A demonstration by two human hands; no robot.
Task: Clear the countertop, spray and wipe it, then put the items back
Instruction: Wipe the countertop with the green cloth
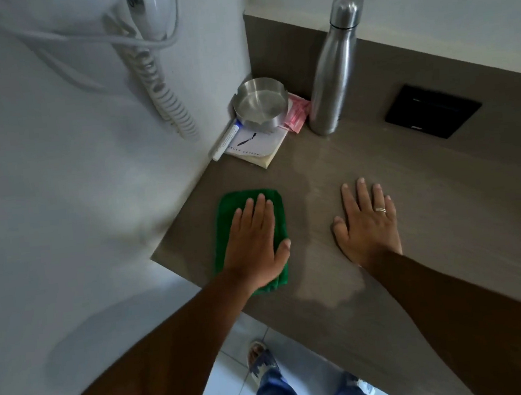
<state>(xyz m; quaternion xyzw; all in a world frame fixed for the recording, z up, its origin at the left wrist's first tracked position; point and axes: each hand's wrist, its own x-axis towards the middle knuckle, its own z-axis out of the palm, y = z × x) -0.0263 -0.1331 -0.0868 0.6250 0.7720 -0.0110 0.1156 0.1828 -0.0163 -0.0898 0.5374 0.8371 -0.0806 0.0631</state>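
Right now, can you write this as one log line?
left hand: flat on green cloth | right hand: flat on countertop | ashtray, steel bottle: back corner

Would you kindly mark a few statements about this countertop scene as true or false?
1. The left hand lies flat on the green cloth. True.
2. The right hand holds a spray bottle. False: it rests open and flat on the bare countertop.
3. The steel bottle stands upright near the back wall. True.
4. The metal ashtray sits on the floor. False: it rests on a white notepad in the corner.
5. The right hand wears a ring. True.
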